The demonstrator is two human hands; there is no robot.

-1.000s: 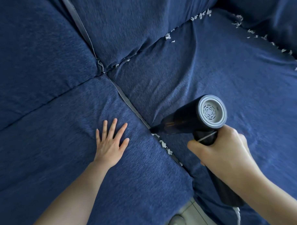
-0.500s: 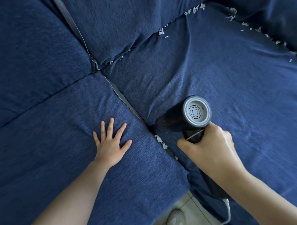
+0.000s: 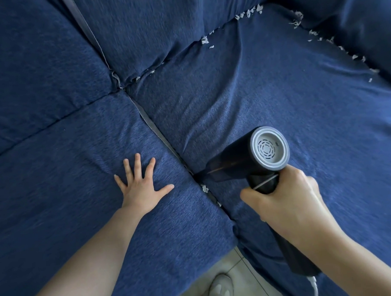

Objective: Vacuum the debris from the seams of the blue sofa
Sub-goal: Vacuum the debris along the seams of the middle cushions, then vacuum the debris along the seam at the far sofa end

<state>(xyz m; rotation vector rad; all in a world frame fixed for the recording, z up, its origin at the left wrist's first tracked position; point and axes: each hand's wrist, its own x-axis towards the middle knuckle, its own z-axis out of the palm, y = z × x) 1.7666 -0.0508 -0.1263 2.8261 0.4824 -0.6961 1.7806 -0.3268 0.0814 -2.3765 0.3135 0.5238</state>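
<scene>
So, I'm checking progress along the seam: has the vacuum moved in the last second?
Yes, slightly. The vacuum has slid its nozzle along the seam toward the camera, farther from the cushion junction.

We see little of the room. A patch of pale tiled floor (image 3: pixel 234 272) shows at the bottom edge, its thin grout lines running slantwise. On the tiles stands a light shoe (image 3: pixel 219 289), toe pointing up the frame, partly cut off by the edge. A white cord (image 3: pixel 314 286) hangs down at the lower right. Soft, even daylight falls from above, with mild shadows. We see no walls or windows.
</scene>
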